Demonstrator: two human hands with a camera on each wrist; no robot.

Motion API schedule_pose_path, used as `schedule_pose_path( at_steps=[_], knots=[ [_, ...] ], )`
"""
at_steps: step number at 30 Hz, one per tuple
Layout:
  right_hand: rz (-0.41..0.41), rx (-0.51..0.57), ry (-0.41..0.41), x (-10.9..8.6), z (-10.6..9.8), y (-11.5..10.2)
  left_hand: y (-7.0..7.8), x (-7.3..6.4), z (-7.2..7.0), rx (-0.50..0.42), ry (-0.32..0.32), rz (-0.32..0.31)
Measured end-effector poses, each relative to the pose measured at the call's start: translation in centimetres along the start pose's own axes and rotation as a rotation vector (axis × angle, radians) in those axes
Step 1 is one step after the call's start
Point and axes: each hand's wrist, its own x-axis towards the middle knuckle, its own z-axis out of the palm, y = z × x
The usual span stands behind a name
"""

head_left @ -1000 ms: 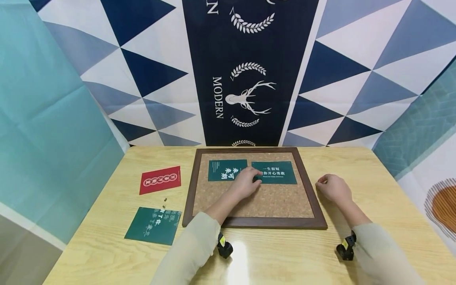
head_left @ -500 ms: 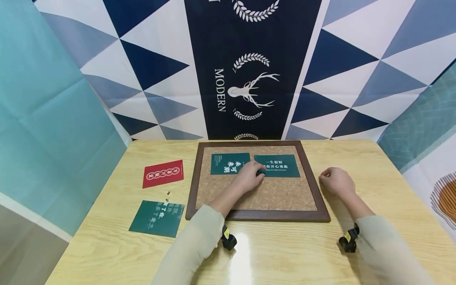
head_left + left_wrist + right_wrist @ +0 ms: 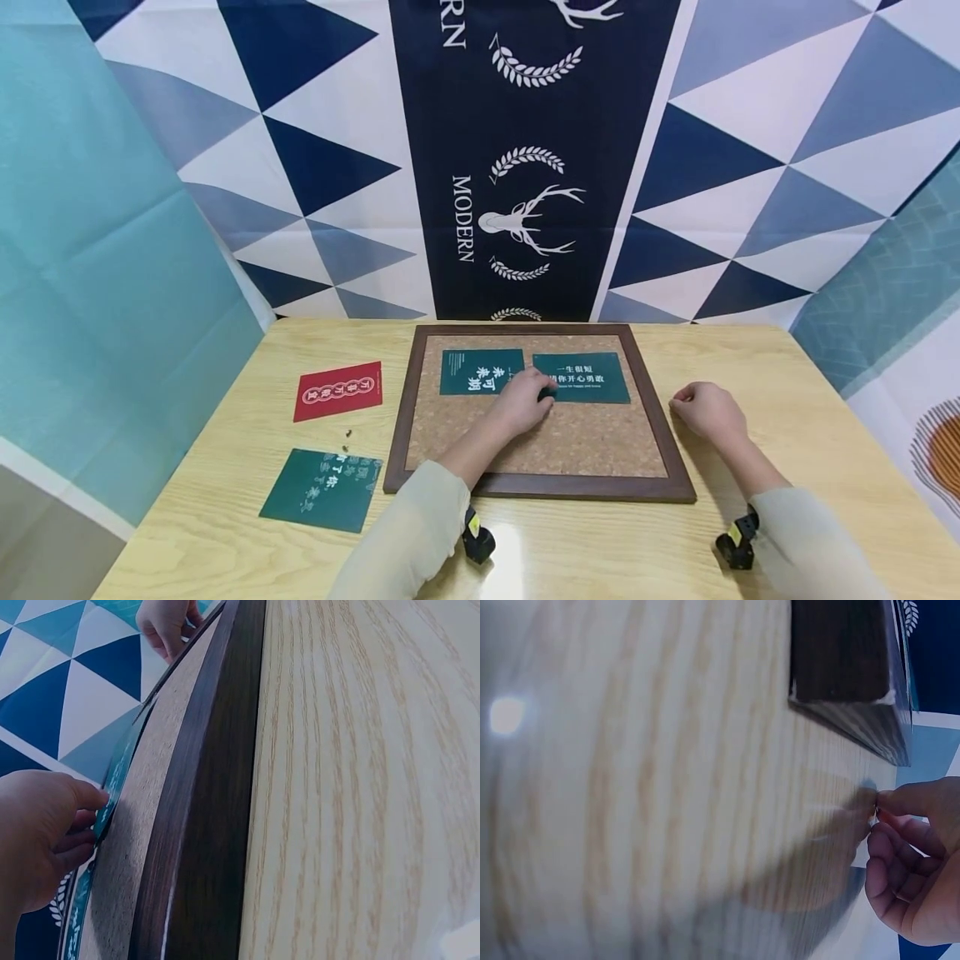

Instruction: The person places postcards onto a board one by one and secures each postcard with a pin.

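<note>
My left hand (image 3: 525,402) is over the cork board (image 3: 585,442), its fingertips at the lower left of a green card with white lettering (image 3: 592,377). In the left wrist view the index finger (image 3: 90,796) reaches the card's surface, the other fingers loosely bent. A second green card (image 3: 468,367) lies to its left on the board, its right end partly behind my hand. Just right of the dark wooden frame (image 3: 660,417), my right hand (image 3: 708,411) pinches a tiny shiny pin (image 3: 874,814) between thumb and index finger, low over the table.
On the left of the table (image 3: 600,542) lie a red card (image 3: 337,392) and another green card (image 3: 322,490). Two tiny pins (image 3: 348,433) rest between them. A patterned cloth (image 3: 517,167) hangs behind the table.
The head view has tilted down and back up, shifting everything in the picture. Both hands stay nearly where they were, the left at the right-hand green card.
</note>
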Motion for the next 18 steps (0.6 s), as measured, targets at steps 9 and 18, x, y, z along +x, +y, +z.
schedule_pose_path(
  at_steps=[9, 18],
  knots=[
    [0.036, 0.022, -0.014, -0.17, -0.11, 0.08, 0.36, -0.19, 0.06, 0.045, -0.019, 0.002],
    [0.032, 0.033, -0.010, -0.13, -0.11, 0.19, 0.47, -0.02, 0.31, 0.103, -0.010, -0.003]
  ],
)
